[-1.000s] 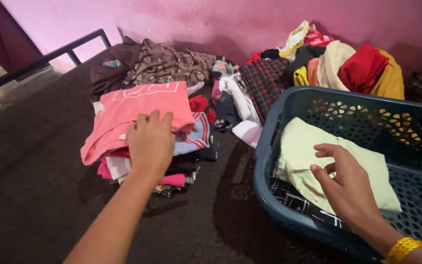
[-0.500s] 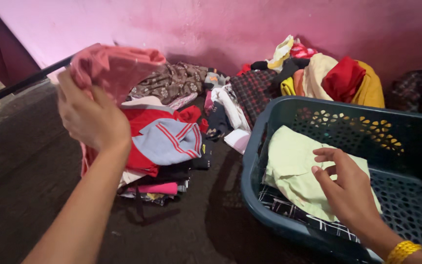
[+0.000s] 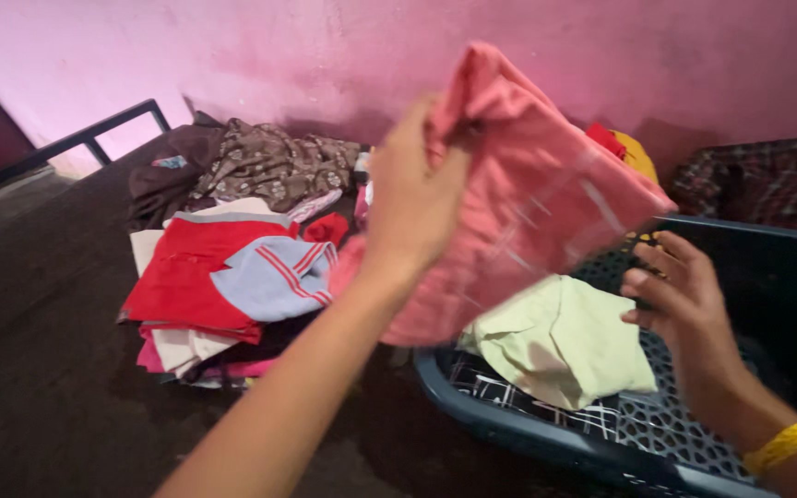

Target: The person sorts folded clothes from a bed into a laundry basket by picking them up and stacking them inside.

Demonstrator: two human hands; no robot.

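Pink cloth, a folded garment of soft salmon colour, hangs in the air above the near corner of the dark blue laundry basket, gripped at its top edge by the left hand. That hand is closed tight around a bunch of the fabric, fingers curled over the fold, while the rest of the piece droops down and to the right, blurred enough that I can't be sure whether it is a shirt or something else. A few pale lines show on its face, perhaps a print.

The right hand sits inside the basket, fingers loosely bent and half open, holding nothing that I can see; it hovers just beside the pale yellow-green cloth lying on a checked piece at the basket's bottom.

What might go wrong: the grip takes only one edge, so the fold could fall open and the garment land crumpled, or catch on the basket's rim and slide off onto the dark bed surface. The trailing lower edge also passes close to the stack of folded clothes, red and grey on top, and could drag that top piece askew.

Behind, a loose heap of brown patterned clothing lies against the pink wall.
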